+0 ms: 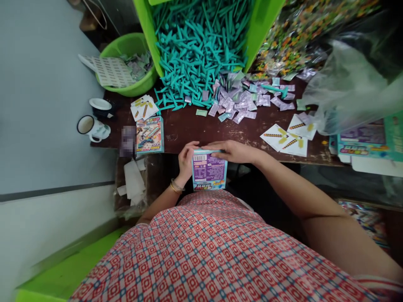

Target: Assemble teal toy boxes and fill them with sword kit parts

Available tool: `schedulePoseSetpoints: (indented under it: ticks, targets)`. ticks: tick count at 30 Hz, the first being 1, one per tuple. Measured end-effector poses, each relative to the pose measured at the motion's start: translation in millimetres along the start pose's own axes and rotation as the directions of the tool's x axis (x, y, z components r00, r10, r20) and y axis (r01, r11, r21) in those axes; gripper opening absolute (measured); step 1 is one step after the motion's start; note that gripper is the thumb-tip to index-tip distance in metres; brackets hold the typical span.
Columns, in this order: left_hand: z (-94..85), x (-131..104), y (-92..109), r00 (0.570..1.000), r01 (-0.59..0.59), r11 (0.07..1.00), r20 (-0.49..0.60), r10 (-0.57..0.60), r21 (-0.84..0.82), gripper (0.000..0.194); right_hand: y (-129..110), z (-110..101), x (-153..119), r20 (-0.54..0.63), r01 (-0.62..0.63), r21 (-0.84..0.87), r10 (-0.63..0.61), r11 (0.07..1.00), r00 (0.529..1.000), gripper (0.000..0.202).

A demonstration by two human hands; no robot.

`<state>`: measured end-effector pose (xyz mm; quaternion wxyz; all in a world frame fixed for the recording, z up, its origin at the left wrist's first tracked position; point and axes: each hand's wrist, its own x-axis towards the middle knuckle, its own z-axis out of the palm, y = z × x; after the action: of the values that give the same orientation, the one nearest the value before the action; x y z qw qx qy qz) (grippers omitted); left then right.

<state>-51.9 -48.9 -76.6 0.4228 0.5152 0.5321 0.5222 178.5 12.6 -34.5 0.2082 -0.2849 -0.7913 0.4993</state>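
Broadly, a dark brown wooden counter (189, 128) spans the view, and a bright green plastic bin (256, 33) at its far edge spills a heap of teal plastic pieces (195, 54) onto it. Left of the bin sits a round green plastic basin (138, 86) with a printed sheet lying across its rim. A crumpled clear plastic bag (352, 84) covers the right end. Small pastel sachets (242, 98) lie scattered in front of the heap, and white printed cards (288, 136) rest near the front right. A flat blue printed carton (150, 135) lies at the front left, near a white enamel mug (91, 127). At the counter's near edge, just above the person's checked shirt, a small blue-and-purple cardboard box (208, 171) stands upright. The left hand (187, 161) wraps its left side, fingers curled over the top. The right hand (231, 151) lies flat across the top flap, fingers extended.
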Motion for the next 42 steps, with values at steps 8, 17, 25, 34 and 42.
schedulePoseSetpoints:
  ticks: [8,17,25,34,42]
  targets:
    - [-32.1,-5.8,1.9,0.957,-0.288,0.913,0.073,0.279,0.289,0.038,7.1,43.8,0.7,-0.280,0.037,-0.013,-0.039,0.999,0.959,0.040]
    - [-41.8,55.6,34.3,0.780,-0.422,0.825,-0.312,0.542,0.375,0.038,-42.4,74.2,-6.9,-0.640,-0.196,-0.249,-0.010,0.949,0.768,0.060]
    - [28.1,29.5,-0.1,0.756,-0.634,0.576,0.569,0.323,0.516,0.061,57.7,29.8,-56.9,-0.791,-0.533,-0.282,0.121,0.798,0.600,0.056]
    - [35.3,31.2,2.4,0.695,-0.657,0.632,0.656,0.295,0.412,0.033,78.7,65.5,-157.7,-0.772,-0.511,-0.261,0.141,0.819,0.619,0.038]
    - [-6.0,49.9,90.4,0.890,-0.455,0.797,0.172,0.422,0.398,0.049,-38.0,4.9,-102.5,-0.852,-0.176,-0.229,-0.110,0.957,0.513,0.032]
